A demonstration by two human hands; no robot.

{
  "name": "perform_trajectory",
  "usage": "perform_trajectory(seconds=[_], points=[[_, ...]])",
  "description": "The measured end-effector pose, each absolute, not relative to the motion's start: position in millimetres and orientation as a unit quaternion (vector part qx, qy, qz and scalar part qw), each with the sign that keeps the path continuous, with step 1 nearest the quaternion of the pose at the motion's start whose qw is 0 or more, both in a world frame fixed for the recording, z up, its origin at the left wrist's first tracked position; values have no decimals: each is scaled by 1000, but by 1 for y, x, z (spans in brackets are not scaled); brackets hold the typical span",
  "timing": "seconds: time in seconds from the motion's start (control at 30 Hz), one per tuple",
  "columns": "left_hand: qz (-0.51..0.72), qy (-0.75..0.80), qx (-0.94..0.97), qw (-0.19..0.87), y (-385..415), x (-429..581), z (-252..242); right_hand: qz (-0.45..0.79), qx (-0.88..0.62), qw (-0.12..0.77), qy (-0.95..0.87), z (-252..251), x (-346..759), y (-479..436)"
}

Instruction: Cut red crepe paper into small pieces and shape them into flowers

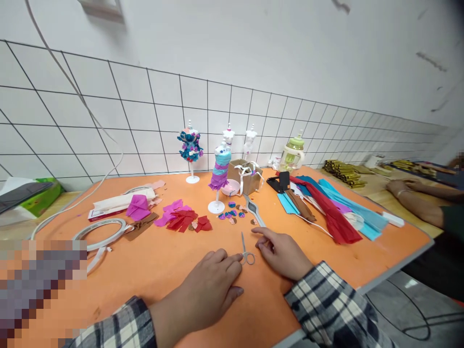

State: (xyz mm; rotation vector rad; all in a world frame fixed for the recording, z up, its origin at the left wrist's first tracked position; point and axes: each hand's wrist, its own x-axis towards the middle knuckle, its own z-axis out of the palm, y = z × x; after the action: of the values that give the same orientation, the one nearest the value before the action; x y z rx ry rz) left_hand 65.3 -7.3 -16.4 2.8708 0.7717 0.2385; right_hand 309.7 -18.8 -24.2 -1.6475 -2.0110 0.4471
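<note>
Open lane of orange tabletop [155, 270] left of the left hand [212, 285], red scraps [181, 221] capping it, slim gap over to the right hand [284, 255] (small scissors [243, 244] right there!), dressed mannequin [221, 170] blocking ahead, coloured strips [335, 210] barring the far right.

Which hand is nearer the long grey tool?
Right: the right hand is at the near end of the grey tool; the left hand is farther off, at the small scissors.

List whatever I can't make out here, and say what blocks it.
All in the head view:
Part of the scissors handle: under the left hand.
Inside of the box: hidden by its walls and ribbons.
Stand of the middle rear mannequin: behind the front mannequin and box.
Lower-left thing: blurred into blocks.
</note>
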Motion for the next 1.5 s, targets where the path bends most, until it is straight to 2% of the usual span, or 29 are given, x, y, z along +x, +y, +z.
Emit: perform_trajectory(seconds=[0.1, 0.2, 0.3, 0.43, 0.63, 0.77, 0.97, 1.1, 1.2, 1.37, 1.5], points=[[83, 257, 959, 90, -7, 64, -16, 123, -601, 245, -751, -20, 309, -23], [86, 267, 953, 110, -7, 62, -15, 102, -536, 188, -817, -16, 301, -29], [95, 271, 949, 130, -5, 57, -15, 103, -548, 138, -819, -15, 294, -31], [129, 255, 949, 131, -1, 50, -16, 120, -572, 137, -800, -17, 297, -26], [135, 277, 949, 72, 13, 12, -11, 91, -614, 121, -775, -16, 325, -25], [144, 338, 929, 41, 33, -43, -5, 38, -618, 95, -780, 7, 329, -28], [169, 423, 887, -68, 62, -83, -10, -17, -524, 75, -848, 43, 228, 8], [191, 454, 863, -116, 70, -80, -16, -69, -562, 142, -812, 22, 175, 54], [214, 474, 844, -133, 77, -81, -17, -60, -570, 140, -808, 1, 177, 75], [208, 512, 827, -107, 90, -72, -17, -76, -597, 174, -779, -4, 197, 80], [209, 551, 804, -83, 100, -57, -16, -86, -485, 183, -851, -7, 183, 76]])
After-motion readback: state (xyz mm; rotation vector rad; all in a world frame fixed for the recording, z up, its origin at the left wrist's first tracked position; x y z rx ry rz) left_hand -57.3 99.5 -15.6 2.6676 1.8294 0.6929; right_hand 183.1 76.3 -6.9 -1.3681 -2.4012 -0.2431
